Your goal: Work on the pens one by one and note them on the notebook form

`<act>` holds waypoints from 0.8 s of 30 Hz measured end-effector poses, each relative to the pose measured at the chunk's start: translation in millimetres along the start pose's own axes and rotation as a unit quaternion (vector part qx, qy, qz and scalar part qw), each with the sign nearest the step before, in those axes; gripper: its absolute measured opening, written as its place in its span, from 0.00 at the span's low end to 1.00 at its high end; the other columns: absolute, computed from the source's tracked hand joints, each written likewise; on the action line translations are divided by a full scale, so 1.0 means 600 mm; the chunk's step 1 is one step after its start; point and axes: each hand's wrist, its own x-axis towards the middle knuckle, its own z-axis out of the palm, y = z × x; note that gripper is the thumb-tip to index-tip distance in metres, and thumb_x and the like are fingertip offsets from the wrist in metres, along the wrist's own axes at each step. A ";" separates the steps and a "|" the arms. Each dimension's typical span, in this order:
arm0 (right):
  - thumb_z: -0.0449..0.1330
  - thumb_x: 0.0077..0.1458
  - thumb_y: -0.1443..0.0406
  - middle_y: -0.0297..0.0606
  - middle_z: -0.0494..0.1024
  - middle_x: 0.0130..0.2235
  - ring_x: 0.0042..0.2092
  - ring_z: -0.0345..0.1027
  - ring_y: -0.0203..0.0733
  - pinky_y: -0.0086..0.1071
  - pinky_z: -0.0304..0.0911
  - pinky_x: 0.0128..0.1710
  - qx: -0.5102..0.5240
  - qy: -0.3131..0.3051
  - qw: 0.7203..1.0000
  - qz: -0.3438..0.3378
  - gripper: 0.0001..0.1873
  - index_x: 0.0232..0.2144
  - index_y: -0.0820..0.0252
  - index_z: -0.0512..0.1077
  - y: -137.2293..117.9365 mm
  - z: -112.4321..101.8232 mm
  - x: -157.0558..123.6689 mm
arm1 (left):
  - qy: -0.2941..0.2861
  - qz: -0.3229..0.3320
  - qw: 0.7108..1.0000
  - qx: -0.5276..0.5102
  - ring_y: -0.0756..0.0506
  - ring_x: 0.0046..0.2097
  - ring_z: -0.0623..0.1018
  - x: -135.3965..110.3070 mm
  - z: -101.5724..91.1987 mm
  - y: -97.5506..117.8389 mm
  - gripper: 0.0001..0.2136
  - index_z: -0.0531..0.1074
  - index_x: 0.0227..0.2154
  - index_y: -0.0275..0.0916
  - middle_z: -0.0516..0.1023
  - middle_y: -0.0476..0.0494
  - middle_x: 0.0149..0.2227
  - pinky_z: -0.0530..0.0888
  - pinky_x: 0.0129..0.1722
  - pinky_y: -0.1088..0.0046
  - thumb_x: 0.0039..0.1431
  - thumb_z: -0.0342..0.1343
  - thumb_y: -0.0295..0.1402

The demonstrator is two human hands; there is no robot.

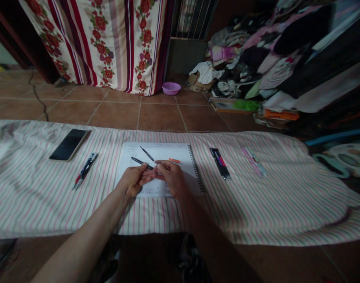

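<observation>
Both of my hands meet above an open spiral notebook (180, 184) on a striped cloth. My left hand (135, 179) is closed on a black pen (138, 160), which points up to the left. Between the fingertips of my right hand (171, 175) is a thin dark stick that looks like a pen refill (147, 153); its lower end is hidden by the fingers. Just beyond the right hand, a short orange piece (174, 160), perhaps a pen cap, lies on the page.
On the striped cloth (168, 216), a phone (69, 144) and a few pens (85, 171) lie to the left. Dark pens (220, 163) and pastel pens (253, 162) lie to the right. Beyond are a purple basin (171, 88), a curtain (118, 43) and heaped clothes (256, 55).
</observation>
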 end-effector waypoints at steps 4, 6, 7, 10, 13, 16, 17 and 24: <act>0.66 0.35 0.60 0.34 0.74 0.25 0.28 0.71 0.37 0.33 0.70 0.30 -0.002 0.007 1.000 0.008 0.15 0.28 0.62 0.72 -0.001 -0.003 -0.001 | -0.014 0.001 0.999 0.033 0.49 0.19 0.76 -0.001 0.000 -0.001 0.10 0.72 0.23 0.25 0.77 0.33 0.21 0.73 0.18 0.82 0.58 0.50 0.24; 0.65 0.36 0.60 0.33 0.74 0.25 0.28 0.71 0.37 0.31 0.70 0.28 -0.016 -0.001 1.000 0.005 0.14 0.28 0.62 0.72 -0.002 -0.005 -0.003 | -0.024 0.003 0.998 0.063 0.49 0.20 0.76 -0.003 0.001 -0.002 0.11 0.71 0.22 0.26 0.77 0.33 0.21 0.72 0.17 0.82 0.58 0.50 0.25; 0.65 0.36 0.60 0.33 0.74 0.25 0.28 0.71 0.36 0.31 0.69 0.27 -0.026 -0.004 1.000 0.001 0.14 0.28 0.62 0.72 -0.002 -0.006 -0.003 | -0.029 0.007 0.997 0.078 0.49 0.19 0.76 -0.004 0.002 -0.002 0.12 0.71 0.21 0.27 0.77 0.34 0.21 0.72 0.17 0.82 0.58 0.50 0.25; 0.64 0.38 0.60 0.33 0.74 0.25 0.28 0.71 0.36 0.29 0.69 0.27 -0.053 -0.002 0.999 -0.013 0.14 0.29 0.62 0.73 -0.001 -0.008 -0.002 | -0.045 0.026 0.993 0.106 0.53 0.16 0.72 -0.008 0.004 -0.003 0.15 0.69 0.17 0.29 0.73 0.40 0.16 0.67 0.14 0.85 0.59 0.49 0.25; 0.64 0.37 0.60 0.33 0.75 0.26 0.27 0.71 0.35 0.31 0.69 0.29 -0.055 0.005 0.998 -0.016 0.14 0.29 0.62 0.74 0.004 -0.011 0.002 | -0.048 0.033 0.990 0.128 0.55 0.13 0.68 -0.013 0.007 -0.003 0.15 0.67 0.16 0.32 0.70 0.45 0.12 0.61 0.11 0.86 0.58 0.51 0.27; 0.65 0.37 0.59 0.33 0.75 0.25 0.26 0.70 0.34 0.31 0.70 0.30 -0.049 0.008 0.998 -0.028 0.15 0.28 0.62 0.74 0.007 -0.014 0.004 | -0.043 0.041 0.984 0.169 0.55 0.12 0.67 -0.015 0.009 -0.004 0.15 0.66 0.16 0.33 0.70 0.45 0.12 0.59 0.11 0.84 0.57 0.52 0.31; 0.65 0.37 0.59 0.33 0.75 0.25 0.27 0.70 0.34 0.31 0.70 0.30 -0.047 0.005 0.998 -0.032 0.15 0.28 0.62 0.74 0.006 -0.014 0.004 | -0.045 0.046 0.981 0.185 0.54 0.12 0.67 -0.015 0.008 -0.005 0.15 0.66 0.16 0.33 0.70 0.45 0.12 0.59 0.12 0.84 0.57 0.52 0.32; 0.66 0.37 0.61 0.34 0.75 0.24 0.27 0.71 0.35 0.33 0.71 0.30 -0.033 0.002 0.999 -0.020 0.13 0.27 0.62 0.74 -0.001 -0.016 -0.001 | 0.014 0.198 0.891 0.407 0.52 0.14 0.65 -0.012 -0.011 -0.005 0.13 0.64 0.18 0.38 0.68 0.50 0.12 0.58 0.16 0.78 0.56 0.51 0.36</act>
